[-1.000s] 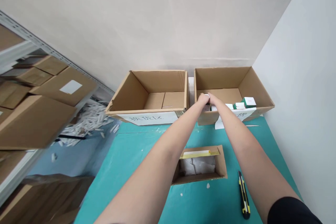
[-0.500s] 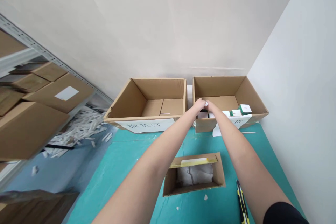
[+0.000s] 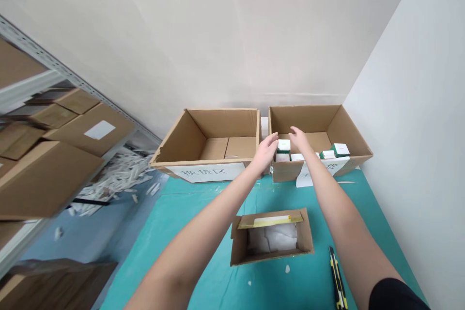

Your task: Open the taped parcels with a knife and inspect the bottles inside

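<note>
Both hands let go and moved apart: left hand [image 3: 267, 151] and right hand [image 3: 298, 138] are now open. The little green box [image 3: 284, 145] sits in the right carton [image 3: 348, 126] between them; a bump could tip it.

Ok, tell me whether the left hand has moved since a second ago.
Yes. The left hand has drawn back leftward, off the small box, to the left wall of the right carton.

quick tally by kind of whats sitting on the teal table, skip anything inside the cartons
big cartons: 2
small carton: 1
knife: 1
total: 4
</note>
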A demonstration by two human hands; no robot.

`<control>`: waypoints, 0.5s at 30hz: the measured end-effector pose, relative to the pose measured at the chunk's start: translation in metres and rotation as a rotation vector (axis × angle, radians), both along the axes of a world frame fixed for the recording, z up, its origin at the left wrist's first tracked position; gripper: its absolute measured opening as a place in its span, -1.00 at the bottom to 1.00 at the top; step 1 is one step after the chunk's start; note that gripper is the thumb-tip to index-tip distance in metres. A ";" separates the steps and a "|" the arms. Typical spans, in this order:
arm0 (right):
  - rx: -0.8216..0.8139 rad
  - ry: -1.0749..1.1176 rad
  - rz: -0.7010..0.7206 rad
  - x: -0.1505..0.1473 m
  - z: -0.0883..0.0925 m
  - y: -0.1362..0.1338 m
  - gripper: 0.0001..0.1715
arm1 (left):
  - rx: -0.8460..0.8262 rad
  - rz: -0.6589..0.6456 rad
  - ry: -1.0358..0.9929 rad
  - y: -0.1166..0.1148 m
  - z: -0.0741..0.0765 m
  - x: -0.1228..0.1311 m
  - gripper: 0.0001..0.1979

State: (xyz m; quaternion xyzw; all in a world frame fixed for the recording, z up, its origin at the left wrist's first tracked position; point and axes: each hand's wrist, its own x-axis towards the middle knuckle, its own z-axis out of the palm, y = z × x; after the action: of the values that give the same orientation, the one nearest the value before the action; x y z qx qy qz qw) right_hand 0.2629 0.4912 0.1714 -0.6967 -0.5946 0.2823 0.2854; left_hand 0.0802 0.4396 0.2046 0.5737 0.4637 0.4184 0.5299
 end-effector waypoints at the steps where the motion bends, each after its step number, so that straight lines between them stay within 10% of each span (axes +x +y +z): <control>1: 0.129 0.059 -0.008 0.002 0.012 -0.018 -0.44 | 0.041 -0.001 0.008 -0.019 0.006 -0.014 -0.54; 4: 0.373 0.207 -0.026 0.011 0.040 -0.097 -0.45 | 0.104 0.114 0.050 -0.088 0.010 -0.067 -0.50; 7: 0.393 0.330 -0.167 0.023 0.034 -0.197 -0.49 | 0.016 0.355 0.095 -0.160 -0.016 -0.126 -0.42; 11: 0.134 0.614 -0.460 0.026 -0.036 -0.309 -0.37 | -0.402 0.530 0.082 -0.237 -0.081 -0.172 -0.34; 15: -0.191 0.769 -0.436 -0.007 -0.112 -0.363 -0.23 | -0.686 0.286 -0.088 -0.267 -0.122 -0.162 -0.44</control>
State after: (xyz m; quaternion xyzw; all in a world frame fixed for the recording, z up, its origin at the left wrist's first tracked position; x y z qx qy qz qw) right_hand 0.2555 0.1286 0.0592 -0.6732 -0.2560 0.5077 0.4727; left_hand -0.0816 0.1722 0.0829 0.2737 0.6291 0.3330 0.6468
